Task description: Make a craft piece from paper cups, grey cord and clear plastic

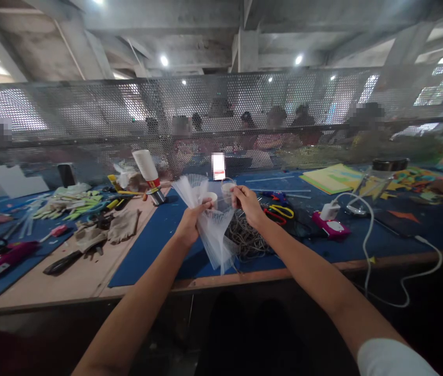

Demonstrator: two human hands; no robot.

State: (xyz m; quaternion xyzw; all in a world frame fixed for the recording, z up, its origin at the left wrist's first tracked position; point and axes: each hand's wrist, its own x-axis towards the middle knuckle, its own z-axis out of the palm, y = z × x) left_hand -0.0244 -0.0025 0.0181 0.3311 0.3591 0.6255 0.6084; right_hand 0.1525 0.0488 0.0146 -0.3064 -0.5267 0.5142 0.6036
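Note:
My left hand (190,223) is closed around a pleated, translucent white sheet (216,241), which fans out above and below the grip. A small white cup-like piece (212,199) shows beside the left fingertips, partly hidden by them. Just right of it, my right hand (248,204) pinches a clear round-rimmed piece (227,191) between thumb and fingers. Whether that piece is a tape roll or a clear cup I cannot tell. Both hands are above the blue mat (151,245), close together. Behind the right wrist lies a tangle of grey cord (247,237).
Stacked paper cups (145,166) lean on a metal can (156,197). Work gloves (123,225) and a black-handled tool (63,262) lie left. A purple power strip (331,225) with a white cable (371,235) and a glass jar (375,183) stand right. A perforated metal screen (221,112) rises behind.

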